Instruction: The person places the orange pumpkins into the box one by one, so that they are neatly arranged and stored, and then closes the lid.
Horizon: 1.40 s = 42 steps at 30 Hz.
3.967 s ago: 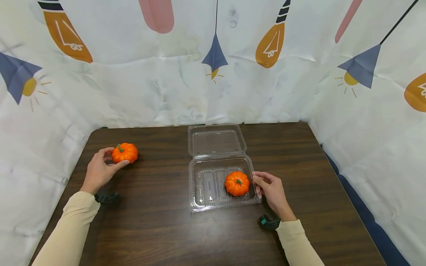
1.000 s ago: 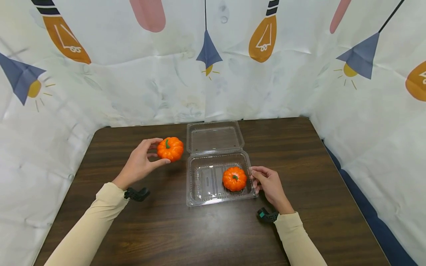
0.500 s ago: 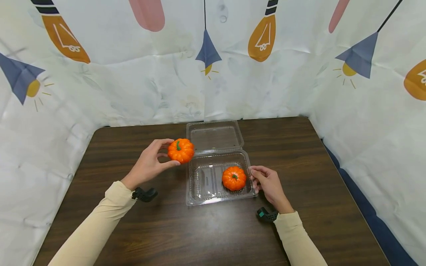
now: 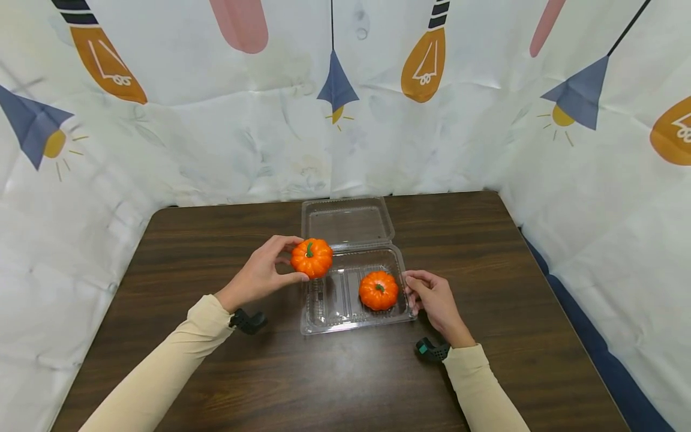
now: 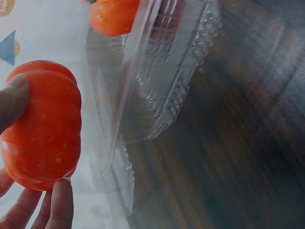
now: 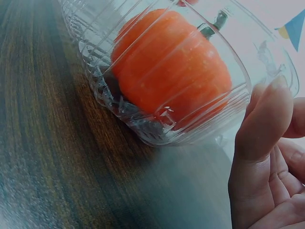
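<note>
Between its thumb and fingers my left hand (image 4: 263, 271) grips a small orange pumpkin (image 4: 312, 258) with a green stem. That pumpkin is held up over the left side of a clear plastic clamshell box (image 4: 330, 321). Inside the box, at the right, sits a second small pumpkin (image 4: 379, 291), seen through the clear wall in the right wrist view. My right hand (image 4: 436, 305) pinches the box's right rim between thumb and forefinger. In the left wrist view, the held pumpkin (image 5: 45, 129) is beside the box wall, thumb on one side and fingertips below.
The box's lid (image 4: 348, 222) lies folded back toward the far table edge. Under everything is a dark wood-grain table (image 4: 345, 384). A white printed curtain (image 4: 227, 144) hangs behind the table and along both sides.
My left hand has carried its pumpkin from the table's left side rightward to over the box, dipping slightly in the last half second. My right hand stays at the box's rim.
</note>
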Each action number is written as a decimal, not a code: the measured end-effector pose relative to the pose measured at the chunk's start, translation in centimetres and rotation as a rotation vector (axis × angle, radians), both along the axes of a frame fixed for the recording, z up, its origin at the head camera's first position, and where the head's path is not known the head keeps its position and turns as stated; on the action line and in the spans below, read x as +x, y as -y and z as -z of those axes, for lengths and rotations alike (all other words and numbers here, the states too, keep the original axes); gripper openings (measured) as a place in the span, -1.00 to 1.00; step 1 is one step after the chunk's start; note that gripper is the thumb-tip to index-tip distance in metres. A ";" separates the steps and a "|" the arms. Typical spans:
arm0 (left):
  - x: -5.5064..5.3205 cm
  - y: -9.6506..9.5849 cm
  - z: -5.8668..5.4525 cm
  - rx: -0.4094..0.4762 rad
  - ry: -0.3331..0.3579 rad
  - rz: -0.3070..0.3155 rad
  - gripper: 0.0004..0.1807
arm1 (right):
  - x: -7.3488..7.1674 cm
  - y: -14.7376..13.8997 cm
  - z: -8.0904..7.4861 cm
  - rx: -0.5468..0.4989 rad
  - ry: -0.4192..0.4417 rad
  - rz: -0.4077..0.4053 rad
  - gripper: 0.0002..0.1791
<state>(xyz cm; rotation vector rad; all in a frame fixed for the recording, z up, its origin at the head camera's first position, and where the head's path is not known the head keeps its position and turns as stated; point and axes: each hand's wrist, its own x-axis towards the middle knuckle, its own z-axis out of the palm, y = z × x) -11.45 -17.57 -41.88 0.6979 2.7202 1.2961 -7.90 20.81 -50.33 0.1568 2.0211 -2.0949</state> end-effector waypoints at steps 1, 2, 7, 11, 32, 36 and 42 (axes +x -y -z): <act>0.0 -0.1 0.1 0.001 0.002 0.006 -0.19 | 0.0 0.0 0.0 -0.002 0.000 0.000 -0.61; 0.0 -0.2 0.2 -0.004 -0.001 0.012 -0.19 | 0.0 0.0 0.0 -0.003 0.001 0.001 -0.61; 0.1 -0.6 0.3 -0.020 -0.002 0.030 -0.18 | 0.0 0.1 0.0 0.002 0.002 0.002 -0.63; 0.2 -0.9 0.4 -0.039 0.005 0.043 -0.18 | 0.1 0.1 0.1 0.009 0.001 0.000 -0.64; 0.5 -1.8 1.1 -0.123 0.015 0.138 -0.20 | 0.3 0.0 0.2 0.002 -0.023 -0.005 -0.64; 0.4 -2.0 1.1 -0.137 0.005 0.153 -0.21 | 0.3 0.0 0.2 0.000 -0.024 -0.005 -0.63; 0.4 -2.2 1.2 -0.160 -0.004 0.176 -0.23 | 0.2 0.0 0.2 -0.008 -0.013 -0.002 -0.64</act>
